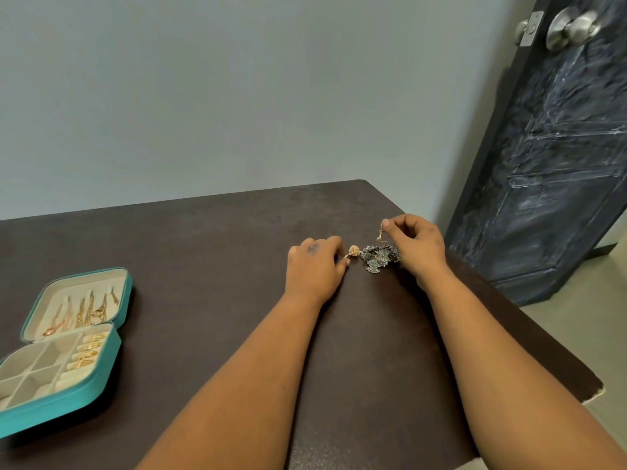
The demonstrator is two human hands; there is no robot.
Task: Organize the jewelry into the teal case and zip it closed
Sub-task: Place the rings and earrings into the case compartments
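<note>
The teal case (105, 362) lies open at the left of the dark table (203, 266). Gold chains hang in its lid and gold rings sit in its ring rolls. Far to the right, my left hand (314, 269) pinches a gold ball earring (354, 251) at the table surface. My right hand (415, 247) pinches the thin hook of a small gold earring (380, 236) and holds it just above a heap of grey leaf-shaped jewelry (379, 258), which lies on the table between my hands.
The table's right edge (529, 334) runs close beside my right forearm, with a chipped corner near the front. A dark door (556, 164) with a metal knob stands just beyond it. A pale wall backs the table.
</note>
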